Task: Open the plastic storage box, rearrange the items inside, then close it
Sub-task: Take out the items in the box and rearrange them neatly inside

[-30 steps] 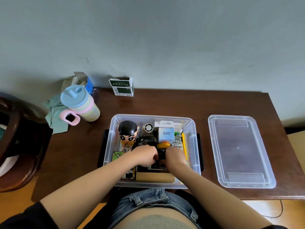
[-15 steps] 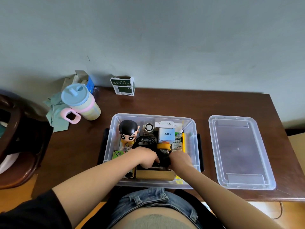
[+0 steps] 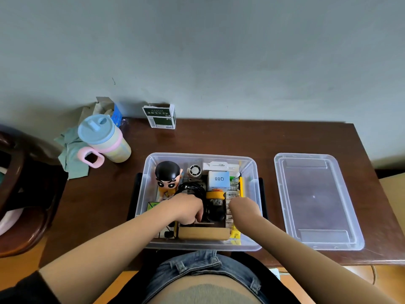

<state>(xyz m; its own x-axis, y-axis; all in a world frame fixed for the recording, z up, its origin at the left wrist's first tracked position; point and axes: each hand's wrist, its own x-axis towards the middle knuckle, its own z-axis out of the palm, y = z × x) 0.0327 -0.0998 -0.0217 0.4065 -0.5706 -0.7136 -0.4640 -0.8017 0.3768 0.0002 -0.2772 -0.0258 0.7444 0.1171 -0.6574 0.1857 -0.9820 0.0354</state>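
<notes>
- Brown counter (image 3: 219, 139) against grey wall; open storage box (image 3: 254, 172) at centre, lid (image 3: 317, 200) lying just right.
- Left hand (image 3: 186, 208) curled among dark items; grip unclear.
- Right hand (image 3: 243, 208) now drawn apart rightward, fingers hidden; rearranging unfinished.

We see both forearms bare to above the elbow. Our left arm (image 3: 105, 257) ends in a short black sleeve (image 3: 19, 290) at the frame's lower corner. Below, we wear blue denim shorts (image 3: 197, 268) with belt loops and a grey top (image 3: 203, 292).
</notes>
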